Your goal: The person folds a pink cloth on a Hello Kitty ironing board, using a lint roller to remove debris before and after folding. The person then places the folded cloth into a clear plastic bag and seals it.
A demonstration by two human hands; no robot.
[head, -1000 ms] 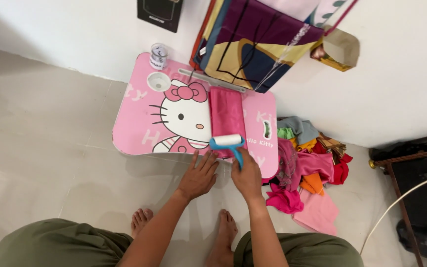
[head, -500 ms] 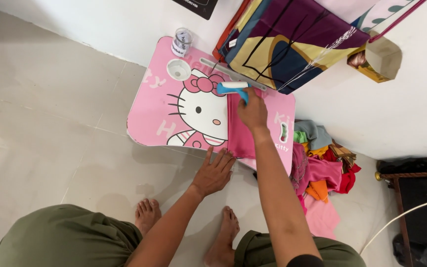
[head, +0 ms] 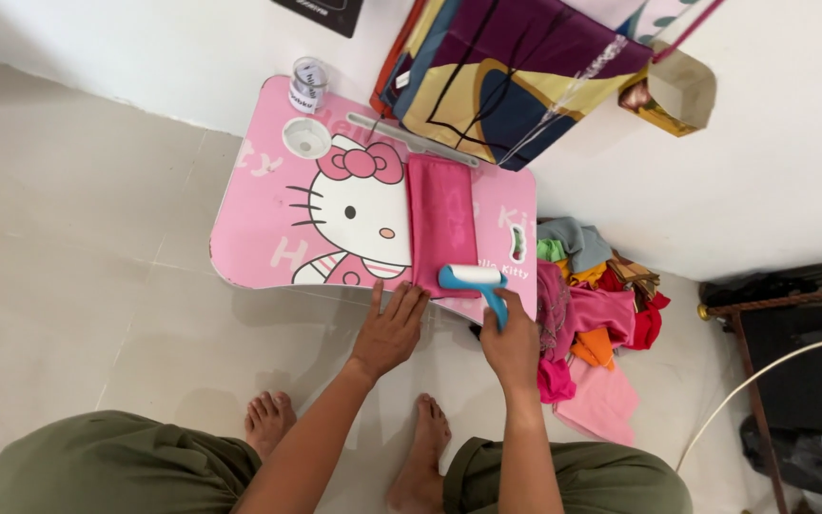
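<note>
A low pink lap table [head: 268, 228] with a cartoon cat print stands on the floor. A folded pink cloth [head: 441, 224] lies lengthwise on its right half. My left hand [head: 390, 328] lies flat, fingers spread, on the cloth's near end at the table's front edge. My right hand [head: 511, 345] grips the blue handle of a lint roller [head: 473, 279], whose white roll rests across the cloth's near end.
A small clear jar [head: 308, 84] and a round cup recess [head: 306, 138] sit at the table's far left. A pile of coloured clothes [head: 594, 305] lies on the floor to the right. A patterned fabric bag [head: 506, 67] leans on the wall. My bare feet [head: 268, 419] are below.
My right hand has pulled the lint roller from the cloth's far end back to its near end. The left hand stays pressed on the near edge.
</note>
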